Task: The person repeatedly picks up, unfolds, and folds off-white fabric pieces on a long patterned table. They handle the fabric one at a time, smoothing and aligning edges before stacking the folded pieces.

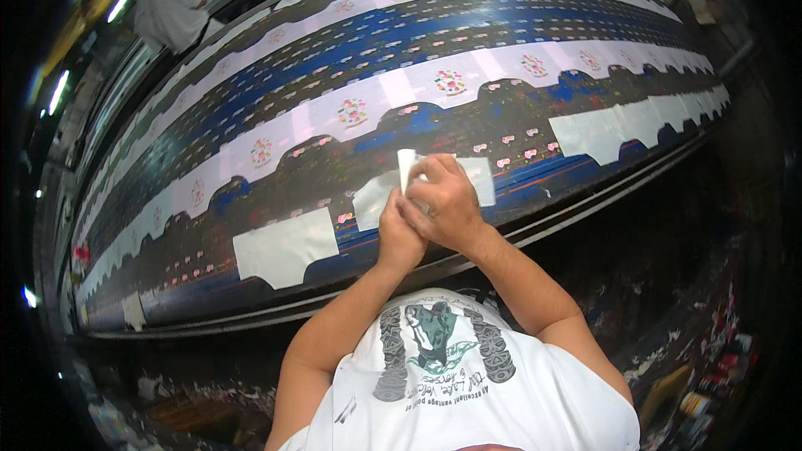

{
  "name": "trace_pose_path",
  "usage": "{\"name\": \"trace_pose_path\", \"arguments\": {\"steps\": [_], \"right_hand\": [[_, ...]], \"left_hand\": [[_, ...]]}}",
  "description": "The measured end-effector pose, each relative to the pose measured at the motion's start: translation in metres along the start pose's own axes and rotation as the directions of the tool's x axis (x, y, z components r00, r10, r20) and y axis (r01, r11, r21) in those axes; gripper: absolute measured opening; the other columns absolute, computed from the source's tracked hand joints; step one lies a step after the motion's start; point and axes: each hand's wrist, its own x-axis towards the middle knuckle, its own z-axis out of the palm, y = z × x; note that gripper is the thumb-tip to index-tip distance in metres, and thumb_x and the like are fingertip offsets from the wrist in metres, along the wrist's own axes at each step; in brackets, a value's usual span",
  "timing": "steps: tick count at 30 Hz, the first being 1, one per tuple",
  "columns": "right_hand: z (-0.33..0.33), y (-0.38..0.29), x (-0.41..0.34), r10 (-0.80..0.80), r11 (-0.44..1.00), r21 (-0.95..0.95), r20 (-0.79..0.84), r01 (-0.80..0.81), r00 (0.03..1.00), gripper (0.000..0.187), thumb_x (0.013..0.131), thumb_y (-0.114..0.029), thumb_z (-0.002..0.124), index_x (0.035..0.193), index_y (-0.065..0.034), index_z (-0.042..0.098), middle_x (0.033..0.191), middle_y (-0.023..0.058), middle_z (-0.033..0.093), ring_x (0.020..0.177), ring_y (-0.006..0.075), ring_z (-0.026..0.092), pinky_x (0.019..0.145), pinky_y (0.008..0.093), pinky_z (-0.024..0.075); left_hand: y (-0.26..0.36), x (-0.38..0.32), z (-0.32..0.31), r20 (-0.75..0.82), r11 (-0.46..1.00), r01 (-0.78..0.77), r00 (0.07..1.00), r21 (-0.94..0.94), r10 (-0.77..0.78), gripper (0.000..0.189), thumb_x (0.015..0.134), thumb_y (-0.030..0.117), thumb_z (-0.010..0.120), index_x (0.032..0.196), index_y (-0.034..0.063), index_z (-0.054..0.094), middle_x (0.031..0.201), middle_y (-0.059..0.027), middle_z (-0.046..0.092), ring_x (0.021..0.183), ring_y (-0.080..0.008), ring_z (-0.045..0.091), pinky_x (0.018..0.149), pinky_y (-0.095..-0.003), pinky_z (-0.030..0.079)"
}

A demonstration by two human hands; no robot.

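Both hands meet over the near edge of a long, paint-stained printing table (401,131). My left hand (401,232) is closed on the lower part of a white fabric piece (406,166). My right hand (442,197) pinches the same cloth from above, its fingers curled. White cloth also shows on both sides of the hands, lying over the table; whether it is one piece with the held part I cannot tell. A cut white fabric panel (285,247) lies flat to the left. More white panels (604,134) lie in an overlapping row to the right.
Farther across the table run rows of pale pink cut panels (401,91) with colourful printed motifs. Small printed marks dot the surface. A metal rail (545,225) follows the near edge. A person (169,9) in a grey top stands beyond the table at upper left. Scraps litter the dark floor.
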Motion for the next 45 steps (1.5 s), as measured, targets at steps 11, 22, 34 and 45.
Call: {"name": "trace_pose_path", "arguments": {"steps": [11, 22, 34, 45], "right_hand": [[-0.018, 0.029, -0.003, -0.187, 0.822, 0.549, 0.509, -0.150, 0.840, 0.036, 0.077, -0.019, 0.093, 0.105, -0.0019, 0.079, 0.107, 0.0156, 0.076, 0.103, 0.0365, 0.071, 0.095, 0.0474, 0.0534], [0.077, -0.047, -0.051, -0.046, 0.653, 0.445, 0.831, -0.613, 0.554, 0.011, 0.096, -0.008, 0.079, 0.102, 0.0005, 0.074, 0.091, 0.0104, 0.075, 0.081, 0.0223, 0.071, 0.076, 0.0376, 0.0562], [0.217, -0.037, 0.001, 0.429, 0.674, 0.146, 0.720, -0.724, 0.545, 0.023, 0.094, -0.004, 0.079, 0.116, 0.0030, 0.076, 0.085, 0.0109, 0.077, 0.073, 0.0158, 0.070, 0.069, 0.0356, 0.0565], [0.222, -0.068, -0.002, 0.584, 0.702, 0.040, 0.540, -0.711, 0.607, 0.037, 0.090, -0.007, 0.086, 0.125, 0.0023, 0.074, 0.084, 0.0044, 0.070, 0.070, 0.0119, 0.067, 0.059, 0.0297, 0.0563]], "left_hand": [[0.058, -0.050, -0.089, -0.019, 0.895, 0.048, 0.998, -0.443, -0.063, 0.018, 0.101, 0.003, 0.074, 0.118, -0.0002, 0.079, 0.111, -0.0038, 0.080, 0.099, -0.0103, 0.072, 0.088, -0.0291, 0.057], [0.013, -0.141, -0.284, -0.503, 0.931, -0.067, 0.854, -0.360, -0.133, 0.022, 0.089, -0.008, 0.079, 0.109, 0.0008, 0.077, 0.102, -0.0062, 0.079, 0.095, -0.0170, 0.074, 0.091, -0.0335, 0.058], [-0.120, -0.064, -0.402, -0.458, 0.921, 0.382, 0.833, 0.072, -0.310, 0.027, 0.098, -0.003, 0.072, 0.125, -0.0052, 0.073, 0.106, -0.0091, 0.081, 0.092, -0.0124, 0.075, 0.082, -0.0279, 0.059], [-0.173, -0.054, -0.415, -0.484, 0.939, 0.343, 0.824, 0.010, -0.296, 0.045, 0.096, -0.001, 0.077, 0.140, 0.0001, 0.069, 0.102, -0.0075, 0.081, 0.085, -0.0087, 0.075, 0.077, -0.0263, 0.058]]}}
